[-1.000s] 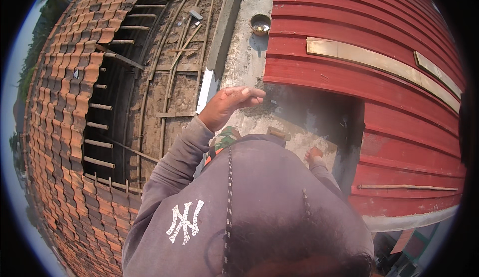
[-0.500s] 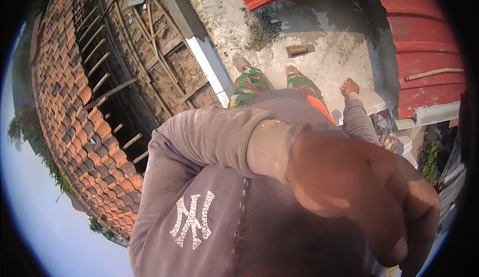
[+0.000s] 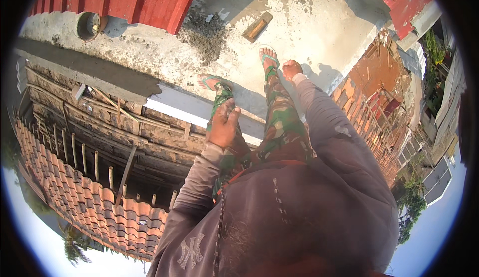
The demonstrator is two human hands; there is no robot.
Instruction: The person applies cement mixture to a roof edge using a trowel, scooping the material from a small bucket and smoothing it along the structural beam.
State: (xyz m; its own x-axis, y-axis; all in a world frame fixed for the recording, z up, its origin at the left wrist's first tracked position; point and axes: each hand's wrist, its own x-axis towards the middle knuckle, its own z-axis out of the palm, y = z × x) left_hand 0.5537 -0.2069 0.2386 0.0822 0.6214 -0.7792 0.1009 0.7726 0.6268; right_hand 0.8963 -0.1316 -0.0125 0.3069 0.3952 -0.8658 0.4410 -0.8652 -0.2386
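Wooden float (image 3: pixel 257 27) on concrete slab (image 3: pixel 319 22), long axis diagonal; left hand (image 3: pixel 224 126) grip loosely open, empty; right hand (image 3: pixel 292 69) grip unclear.

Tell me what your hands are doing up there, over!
Left hand open, empty, hanging by the camouflage trousers. Right hand low by the sandalled foot, grip unclear. Brick mould and mortar heap ahead.
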